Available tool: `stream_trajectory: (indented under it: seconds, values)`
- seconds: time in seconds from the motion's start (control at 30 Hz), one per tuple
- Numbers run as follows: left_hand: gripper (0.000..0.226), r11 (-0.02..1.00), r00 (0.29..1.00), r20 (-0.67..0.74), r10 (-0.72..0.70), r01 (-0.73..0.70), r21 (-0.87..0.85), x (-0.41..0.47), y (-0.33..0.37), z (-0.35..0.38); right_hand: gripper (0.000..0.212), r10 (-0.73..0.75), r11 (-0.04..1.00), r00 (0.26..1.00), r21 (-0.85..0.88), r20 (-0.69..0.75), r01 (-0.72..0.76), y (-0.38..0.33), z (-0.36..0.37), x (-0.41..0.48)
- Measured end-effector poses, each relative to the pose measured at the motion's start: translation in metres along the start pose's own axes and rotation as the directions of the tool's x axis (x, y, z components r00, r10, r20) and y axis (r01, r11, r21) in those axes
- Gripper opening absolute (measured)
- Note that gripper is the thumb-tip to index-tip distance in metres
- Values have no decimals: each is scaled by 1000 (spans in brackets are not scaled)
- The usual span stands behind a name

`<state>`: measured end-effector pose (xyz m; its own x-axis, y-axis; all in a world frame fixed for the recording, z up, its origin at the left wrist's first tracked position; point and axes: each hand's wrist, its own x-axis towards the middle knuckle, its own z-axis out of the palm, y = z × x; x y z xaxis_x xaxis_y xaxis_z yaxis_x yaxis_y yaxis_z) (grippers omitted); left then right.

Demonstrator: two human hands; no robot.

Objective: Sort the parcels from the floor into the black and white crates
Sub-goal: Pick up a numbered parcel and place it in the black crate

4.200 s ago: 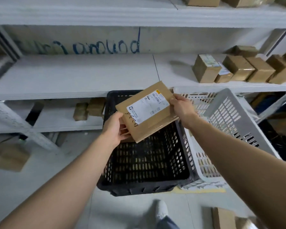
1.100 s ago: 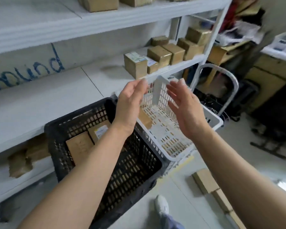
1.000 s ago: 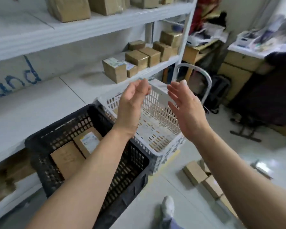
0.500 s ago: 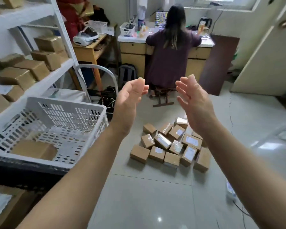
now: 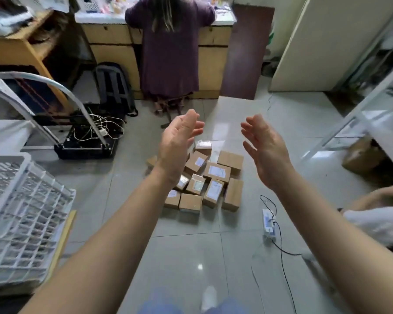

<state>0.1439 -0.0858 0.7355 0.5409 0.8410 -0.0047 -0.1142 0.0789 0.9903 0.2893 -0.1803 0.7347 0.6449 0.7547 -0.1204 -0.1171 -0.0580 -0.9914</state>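
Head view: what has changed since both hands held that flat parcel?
The parcel was let go. The view swung right, from the crates to the parcels on the floor. The left hand and right hand are now open and empty, held out toward them. The white crate still stands at left.

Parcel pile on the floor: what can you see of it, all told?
The parcel pile is a loose cluster of about a dozen small brown cardboard boxes on the grey tiled floor. They look closed; several carry white labels, some shiny tape. They lie flat at differing angles, touching one another. The left hand, raised in front, hides the pile's left edge; no hand touches it.
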Motion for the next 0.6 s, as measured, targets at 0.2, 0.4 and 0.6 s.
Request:
stream_trajectory:
  seconds: [0.2, 0.4, 0.6]
  values:
    - [48, 993, 993, -6, -116, 116, -10, 42, -45, 33, 33, 100, 995, 994, 4, -32, -100, 29, -38, 50]
    - [44, 980, 979, -53, -199, 199, -1, 99, -81, 30, 30, 178, 984, 983, -20, -45, -179, 66, -31, 108]
    - [42, 967, 962, -111, -250, 253, 13, 163, -114, 15, 26, 252, 966, 966, -47, -54, -254, 100, -21, 174]
